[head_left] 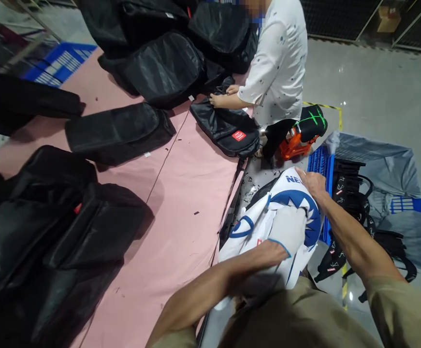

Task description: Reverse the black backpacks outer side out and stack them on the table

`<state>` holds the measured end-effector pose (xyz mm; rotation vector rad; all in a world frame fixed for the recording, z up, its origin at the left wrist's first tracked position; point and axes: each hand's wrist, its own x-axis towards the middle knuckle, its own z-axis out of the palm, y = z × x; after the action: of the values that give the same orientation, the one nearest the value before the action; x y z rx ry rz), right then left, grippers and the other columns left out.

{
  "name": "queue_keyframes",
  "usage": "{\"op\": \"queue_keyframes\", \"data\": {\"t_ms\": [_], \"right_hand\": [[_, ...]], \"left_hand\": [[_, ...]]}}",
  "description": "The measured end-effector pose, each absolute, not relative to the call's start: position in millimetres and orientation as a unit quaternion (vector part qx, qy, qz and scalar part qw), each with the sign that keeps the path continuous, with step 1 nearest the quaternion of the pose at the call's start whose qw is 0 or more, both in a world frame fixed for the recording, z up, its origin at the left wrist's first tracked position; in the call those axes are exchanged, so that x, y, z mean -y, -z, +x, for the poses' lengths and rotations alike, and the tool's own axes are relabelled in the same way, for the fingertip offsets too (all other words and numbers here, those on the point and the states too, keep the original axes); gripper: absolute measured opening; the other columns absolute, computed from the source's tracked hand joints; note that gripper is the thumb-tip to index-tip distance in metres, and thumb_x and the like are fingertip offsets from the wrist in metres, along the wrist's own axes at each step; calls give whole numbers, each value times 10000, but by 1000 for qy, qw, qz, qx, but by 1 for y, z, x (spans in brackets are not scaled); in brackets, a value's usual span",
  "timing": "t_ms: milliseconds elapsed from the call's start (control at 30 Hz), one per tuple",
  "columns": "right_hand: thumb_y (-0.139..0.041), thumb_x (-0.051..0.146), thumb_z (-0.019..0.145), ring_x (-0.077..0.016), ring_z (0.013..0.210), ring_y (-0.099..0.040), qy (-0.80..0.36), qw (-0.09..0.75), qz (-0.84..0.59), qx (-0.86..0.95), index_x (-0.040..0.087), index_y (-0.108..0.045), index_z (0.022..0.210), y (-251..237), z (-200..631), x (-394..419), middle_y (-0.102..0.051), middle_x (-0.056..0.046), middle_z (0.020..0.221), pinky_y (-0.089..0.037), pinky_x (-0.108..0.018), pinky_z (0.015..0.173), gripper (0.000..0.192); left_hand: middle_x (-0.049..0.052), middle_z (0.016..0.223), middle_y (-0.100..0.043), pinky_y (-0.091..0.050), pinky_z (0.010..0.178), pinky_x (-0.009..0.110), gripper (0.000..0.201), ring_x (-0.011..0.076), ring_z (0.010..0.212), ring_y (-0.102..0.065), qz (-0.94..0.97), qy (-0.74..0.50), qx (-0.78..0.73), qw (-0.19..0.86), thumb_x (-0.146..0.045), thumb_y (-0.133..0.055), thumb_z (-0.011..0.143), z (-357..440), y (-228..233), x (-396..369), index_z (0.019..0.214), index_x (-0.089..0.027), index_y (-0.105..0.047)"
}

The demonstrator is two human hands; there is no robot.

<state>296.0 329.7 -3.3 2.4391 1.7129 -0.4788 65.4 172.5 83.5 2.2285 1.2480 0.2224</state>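
Note:
A soft white bag (248,241) with dark blue shapes and the letters "NE" is bunched up in front of my body, beside the table's edge. My right hand (312,183), bare, has its fingers closed on the bag's upper rim. My left hand (289,229) wears a pale grey glove with a blue cuff and reaches into the folds of the bag. Its fingertips are hidden by the cloth, so I cannot see whether they grip anything.
A pink-covered table (188,193) carries several black bags (101,130). Across from me, a co-worker (281,63) handles a black bag with a red label (228,128). An orange stool (295,142) stands nearby. At right, a lined blue crate (321,166) holds black straps.

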Motion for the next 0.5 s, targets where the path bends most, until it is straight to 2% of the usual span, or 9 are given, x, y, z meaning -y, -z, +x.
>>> {"op": "queue_keyframes", "data": {"t_ms": [100,233,300,400,433,500], "right_hand": [[-211,783,1177,-349,1147,-805,182,87,790,-579,145,-910,1089,36,297,-339,-863,-256,1142,-513,-384,954,951],[-235,786,1180,-324,1145,-799,232,133,760,-592,110,-904,1087,75,297,-343,-857,-269,1150,-497,-362,944,955],[-246,793,1178,-317,1152,-790,256,150,746,-596,90,-903,1074,91,296,-343,-854,-279,1137,-488,-354,947,968],[-236,785,1183,-308,1133,-782,288,158,732,-597,85,-906,1081,114,291,-341,-853,-277,1111,-475,-350,936,974],[-231,779,1185,-309,1112,-781,297,163,730,-594,83,-906,1066,122,290,-339,-851,-277,1098,-471,-353,925,976],[-228,770,1188,-308,1049,-775,313,167,723,-593,92,-902,1003,137,288,-335,-846,-265,1047,-460,-358,895,974]], "left_hand": [[180,1094,-778,-565,901,497,293,344,986,-728,850,-98,-450,258,-258,-523,1128,77,-84,-173,1200,-169,-793],[236,1075,-788,-592,915,597,277,415,976,-731,876,-68,-420,227,-240,-685,981,80,-70,-167,1199,-139,-822],[228,1174,-807,-593,1023,648,370,427,1073,-740,884,-95,-388,243,-225,-724,945,70,-64,-162,1294,-136,-809],[228,1412,-771,-476,1249,700,462,462,1401,-665,860,-201,-406,236,-235,-719,993,48,-59,-148,1451,-180,-751],[230,1442,-758,-459,1264,702,466,468,1438,-648,841,-227,-436,225,-250,-730,995,40,-56,-142,1458,-203,-745],[215,1404,-771,-494,1219,693,429,456,1365,-695,811,-259,-477,218,-299,-754,988,29,-47,-133,1415,-256,-758]]}}
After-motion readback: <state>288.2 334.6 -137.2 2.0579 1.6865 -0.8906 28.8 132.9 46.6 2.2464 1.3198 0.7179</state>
